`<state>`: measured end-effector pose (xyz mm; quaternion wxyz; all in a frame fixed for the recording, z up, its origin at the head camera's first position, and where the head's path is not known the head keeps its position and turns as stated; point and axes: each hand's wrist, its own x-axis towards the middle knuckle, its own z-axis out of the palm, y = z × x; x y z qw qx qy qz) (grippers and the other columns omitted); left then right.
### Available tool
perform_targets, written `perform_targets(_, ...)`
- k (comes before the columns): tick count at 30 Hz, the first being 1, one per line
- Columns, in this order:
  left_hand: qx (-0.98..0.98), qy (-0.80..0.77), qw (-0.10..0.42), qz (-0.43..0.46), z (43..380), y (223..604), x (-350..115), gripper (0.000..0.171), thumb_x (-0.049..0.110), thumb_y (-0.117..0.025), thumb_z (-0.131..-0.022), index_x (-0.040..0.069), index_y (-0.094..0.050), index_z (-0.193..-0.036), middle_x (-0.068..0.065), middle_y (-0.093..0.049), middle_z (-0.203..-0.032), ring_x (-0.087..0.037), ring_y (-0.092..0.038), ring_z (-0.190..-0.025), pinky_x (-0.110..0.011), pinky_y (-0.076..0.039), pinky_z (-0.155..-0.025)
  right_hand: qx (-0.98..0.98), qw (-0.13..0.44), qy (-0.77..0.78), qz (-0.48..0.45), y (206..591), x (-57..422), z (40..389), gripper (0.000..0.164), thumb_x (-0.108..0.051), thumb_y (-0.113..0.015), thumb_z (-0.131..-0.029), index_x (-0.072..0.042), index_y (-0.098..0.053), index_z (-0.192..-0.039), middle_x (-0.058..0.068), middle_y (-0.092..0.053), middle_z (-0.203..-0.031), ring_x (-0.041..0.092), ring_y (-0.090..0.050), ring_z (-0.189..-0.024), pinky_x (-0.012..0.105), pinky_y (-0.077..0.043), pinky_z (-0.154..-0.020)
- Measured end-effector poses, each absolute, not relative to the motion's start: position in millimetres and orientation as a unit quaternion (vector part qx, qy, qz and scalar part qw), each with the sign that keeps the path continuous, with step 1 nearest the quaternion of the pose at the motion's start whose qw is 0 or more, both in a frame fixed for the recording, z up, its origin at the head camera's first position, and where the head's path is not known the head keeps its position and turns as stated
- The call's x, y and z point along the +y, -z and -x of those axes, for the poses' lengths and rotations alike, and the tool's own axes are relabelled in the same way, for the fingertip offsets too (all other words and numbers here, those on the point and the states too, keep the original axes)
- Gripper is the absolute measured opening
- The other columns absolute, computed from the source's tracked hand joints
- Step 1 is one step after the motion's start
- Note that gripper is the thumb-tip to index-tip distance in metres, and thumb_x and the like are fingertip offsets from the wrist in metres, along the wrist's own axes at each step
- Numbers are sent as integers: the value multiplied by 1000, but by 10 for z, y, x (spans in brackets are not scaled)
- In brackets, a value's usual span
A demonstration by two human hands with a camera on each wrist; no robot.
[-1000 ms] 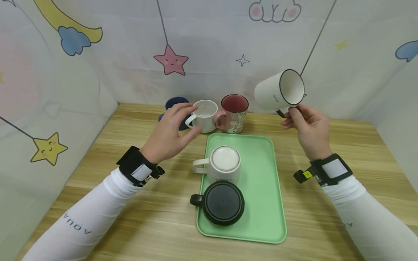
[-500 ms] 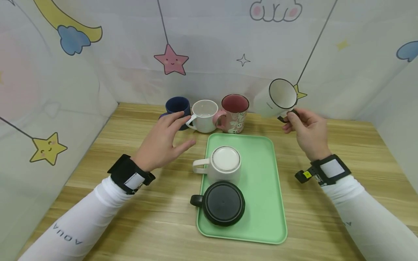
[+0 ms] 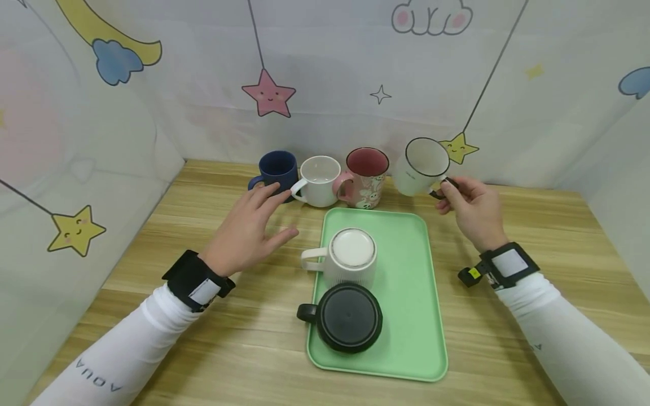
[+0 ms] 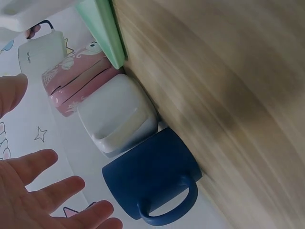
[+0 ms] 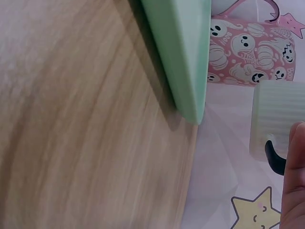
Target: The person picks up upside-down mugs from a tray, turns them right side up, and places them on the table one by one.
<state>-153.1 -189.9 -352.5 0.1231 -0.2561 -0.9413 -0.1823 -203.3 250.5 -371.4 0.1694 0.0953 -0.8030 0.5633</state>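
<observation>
My right hand (image 3: pixel 474 211) pinches the black handle of a white ribbed mug (image 3: pixel 412 179) with a dark rim. This mug leans slightly, its mouth up and toward me, just right of a pink mug (image 3: pixel 374 189) with white ghost and pumpkin drawings. Fingers spread and holding nothing, my left hand (image 3: pixel 244 231) hovers over the table left of the tray. Its fingertips overlap a navy blue mug (image 3: pixel 287 176) in the head view; the left wrist view shows them apart from that mug. A small white cup (image 3: pixel 322 189) stands between the blue and pink mugs.
A green tray (image 3: pixel 408 299) lies mid-table. On it, upside down with handles leftward, are a white ribbed mug (image 3: pixel 352 251) and, nearer me, a black mug (image 3: pixel 348 318). A printed cloth (image 3: pixel 325 124) rises behind the table (image 3: pixel 244 349).
My right hand has lowered the white ribbed mug and moved it left, turning it more upright beside the pink mug. My left hand has drawn back from the small white cup, toward the lower left.
</observation>
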Motion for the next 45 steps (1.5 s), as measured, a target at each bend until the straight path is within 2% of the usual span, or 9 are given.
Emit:
perform_targets(6,-946,169,118,251,1512,3584,-1931,81,51,-77,-97,8,-48,-159,-23,-42,-162,-48,-34,-151,-66,-29,-121,-810,155,-559,-91,3774,2496,2072,32,-17,-65,-108,12,-69,-121,21,-73,-102,9,-71,-70,24,-62,-64)
perform_targets(15,-947,156,117,257,1495,3629,-1963,80,49,-77,-97,4,-49,-157,-25,-42,-161,-52,-37,-147,-65,-27,-122,-809,138,-564,-95,3821,2463,2110,28,-14,-66,-107,12,-69,-117,20,-74,-100,9,-71,-70,25,-62,-64)
perform_targets(24,-950,157,99,252,1505,3672,-1970,82,50,-76,-97,6,-46,-159,-25,-39,-163,-52,-33,-149,-65,-23,-124,-810,119,-568,-83,3880,2481,2138,29,-14,-66,-107,12,-70,-120,24,-73,-104,10,-71,-72,26,-63,-66)
perform_targets(33,-950,155,99,251,1504,3707,-1983,82,50,-77,-97,5,-47,-159,-26,-39,-164,-53,-34,-148,-66,-24,-123,-810,104,-572,-76,3863,2459,2149,31,-17,-65,-108,11,-70,-121,27,-72,-106,9,-71,-73,26,-63,-68)
perform_targets(45,-952,156,92,248,1509,3712,-1974,82,50,-76,-97,7,-45,-160,-25,-37,-165,-53,-32,-150,-67,-23,-123,-813,78,-573,-69,3883,2480,2153,31,-17,-64,-109,9,-69,-124,27,-73,-109,10,-73,-74,28,-63,-70)
